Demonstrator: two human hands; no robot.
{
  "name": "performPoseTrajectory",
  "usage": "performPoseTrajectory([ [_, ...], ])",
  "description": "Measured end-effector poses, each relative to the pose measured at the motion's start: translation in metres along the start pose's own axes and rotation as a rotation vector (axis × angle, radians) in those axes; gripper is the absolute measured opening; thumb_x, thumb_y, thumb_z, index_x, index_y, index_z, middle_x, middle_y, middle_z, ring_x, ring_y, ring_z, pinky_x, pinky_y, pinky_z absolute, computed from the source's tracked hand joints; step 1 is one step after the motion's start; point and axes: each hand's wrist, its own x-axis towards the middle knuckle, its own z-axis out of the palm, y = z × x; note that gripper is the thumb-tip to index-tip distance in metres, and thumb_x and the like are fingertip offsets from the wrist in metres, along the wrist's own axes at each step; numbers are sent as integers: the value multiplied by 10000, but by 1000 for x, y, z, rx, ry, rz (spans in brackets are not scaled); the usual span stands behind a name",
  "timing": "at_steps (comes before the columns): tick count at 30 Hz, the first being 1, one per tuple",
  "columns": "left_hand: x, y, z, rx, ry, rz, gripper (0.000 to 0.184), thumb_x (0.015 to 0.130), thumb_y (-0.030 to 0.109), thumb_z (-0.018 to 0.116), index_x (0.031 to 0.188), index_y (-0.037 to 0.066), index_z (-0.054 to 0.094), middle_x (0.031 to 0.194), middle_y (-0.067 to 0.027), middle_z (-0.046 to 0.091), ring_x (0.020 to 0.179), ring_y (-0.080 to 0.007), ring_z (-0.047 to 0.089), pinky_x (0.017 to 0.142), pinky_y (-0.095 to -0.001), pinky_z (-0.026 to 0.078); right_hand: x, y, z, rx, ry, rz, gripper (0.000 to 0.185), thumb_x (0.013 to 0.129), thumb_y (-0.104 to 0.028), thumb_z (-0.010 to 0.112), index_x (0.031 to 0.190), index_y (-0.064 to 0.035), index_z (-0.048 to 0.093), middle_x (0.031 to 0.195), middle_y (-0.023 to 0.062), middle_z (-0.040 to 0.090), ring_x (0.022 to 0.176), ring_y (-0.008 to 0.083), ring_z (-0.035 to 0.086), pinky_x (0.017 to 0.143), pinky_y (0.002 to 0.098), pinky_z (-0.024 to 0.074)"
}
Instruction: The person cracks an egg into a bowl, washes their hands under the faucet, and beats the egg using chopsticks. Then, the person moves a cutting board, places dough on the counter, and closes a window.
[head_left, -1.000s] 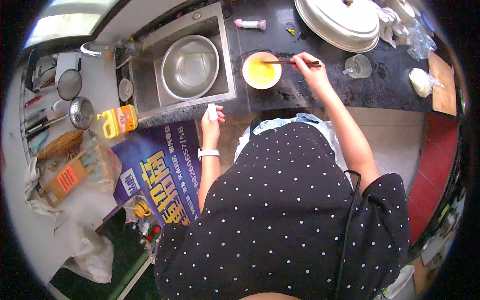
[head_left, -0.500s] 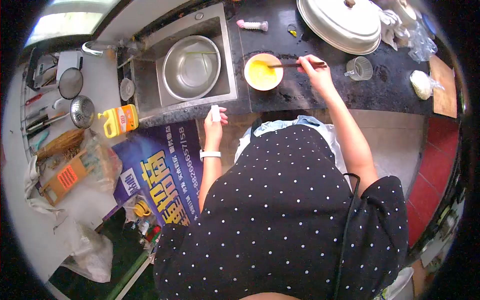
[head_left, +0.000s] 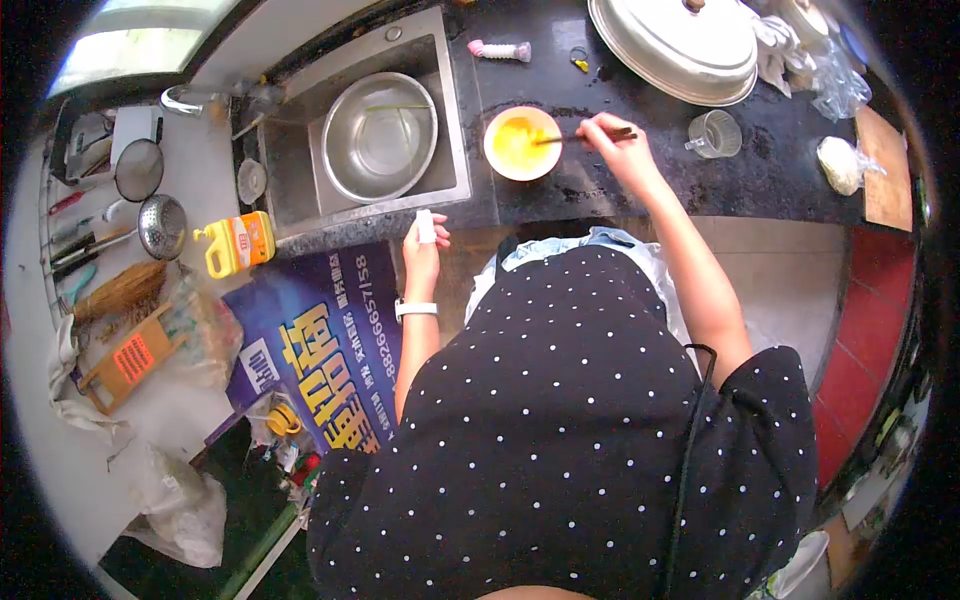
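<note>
My right hand [head_left: 612, 150] is closed around dark chopsticks [head_left: 568, 138]. Their tips dip into beaten egg [head_left: 520, 142], a yellow liquid in a round bowl [head_left: 494, 168] with a pale inside and an orange-toned rim. The bowl stands on the black counter, right of the sink. My left hand [head_left: 424, 240] hangs by the counter's front edge below the sink, away from the bowl. Something white, like a bandage, covers one of its fingers. Its fingers are loosely apart and hold nothing I can see.
A steel basin [head_left: 380, 190] sits in the sink [head_left: 458, 160]. On the counter are a glass cup [head_left: 714, 135], a large lidded pan [head_left: 680, 45], a pink-capped shaker [head_left: 500, 50] and a wooden board [head_left: 885, 170]. A yellow bottle [head_left: 238, 244] stands left of the sink.
My right hand and the chopsticks have shifted slightly left and turned a little at the bowl. The left hand stays by the counter edge. The whole view has shifted slightly.
</note>
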Motion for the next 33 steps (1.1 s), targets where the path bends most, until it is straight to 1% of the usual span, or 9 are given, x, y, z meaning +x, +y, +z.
performPoseTrajectory([
  [5, 4, -4, -2, -24, -8, -16, 418, 942, 411, 421, 960, 36, 605, 715, -1, 556, 599, -87, 519, 569, -220, 425, 2, -3, 3, 143, 204, -47, 208, 895, -182, 553, 832, 4, 623, 766, 8, 615, 704, 74, 560, 664, 220, 465],
  [9, 4, -2, -4, -6, -10, 4, 429, 942, 419, 416, 957, 34, 605, 713, -1, 555, 600, -88, 514, 574, -224, 425, -2, -2, 4, 160, -105, 32, 212, 896, -191, 554, 841, 3, 619, 769, 10, 614, 719, 74, 562, 677, 217, 465],
  [13, -1, 9, -2, -2, 4, 30, 317, 963, 283, 415, 933, 28, 601, 707, -8, 551, 597, -78, 514, 562, -214, 431, 6, 10, -5, 99, 181, -49, 234, 883, -230, 550, 810, -23, 633, 707, 31, 622, 678, 77, 580, 646, 236, 466],
  [16, 2, 2, -3, -44, -9, -3, 271, 950, 247, 444, 947, 29, 603, 720, 0, 554, 605, -65, 512, 562, -204, 426, -1, 11, 0, 141, -34, 9, 214, 876, -220, 565, 818, -24, 631, 689, 27, 618, 647, 77, 566, 610, 245, 452],
  [19, 0, 10, -3, 233, -18, -5, 267, 906, 288, 510, 944, 40, 600, 734, -52, 588, 618, -148, 567, 588, -273, 448, -1, 3, 1, 107, 80, -43, 207, 875, -218, 571, 823, -25, 627, 674, 24, 608, 626, 67, 544, 589, 238, 438],
  [22, -4, 49, -26, 1271, -217, 247, 180, 810, 212, 572, 906, 61, 571, 850, -150, 618, 792, -322, 616, 682, -417, 491, 1, -2, -2, -18, 35, -34, 183, 876, -208, 573, 836, -38, 628, 666, 27, 600, 633, 58, 534, 583, 238, 432],
  [25, -5, 76, -69, 1719, -373, 498, 195, 797, 277, 588, 849, 96, 535, 768, -78, 597, 730, -251, 621, 647, -404, 476, 5, -4, 4, 148, -165, -22, 191, 879, -198, 572, 846, -20, 634, 707, 4, 606, 644, 61, 511, 611, 223, 425],
  [29, -8, 106, -118, 1937, -375, 773, 64, 757, 163, 557, 804, 120, 556, 730, -36, 592, 706, -192, 608, 648, -349, 449, 10, -14, -5, 129, 53, -76, 190, 889, -194, 568, 857, -23, 646, 751, -12, 610, 699, 58, 537, 653, 208, 429],
  [33, -17, 153, -124, 1938, -379, 739, 91, 766, 161, 553, 842, 111, 558, 801, -39, 586, 812, -193, 598, 710, -338, 445, 11, -1, -7, 56, -179, -12, 226, 887, -203, 568, 839, 7, 636, 756, 24, 614, 699, 91, 574, 657, 219, 455],
])
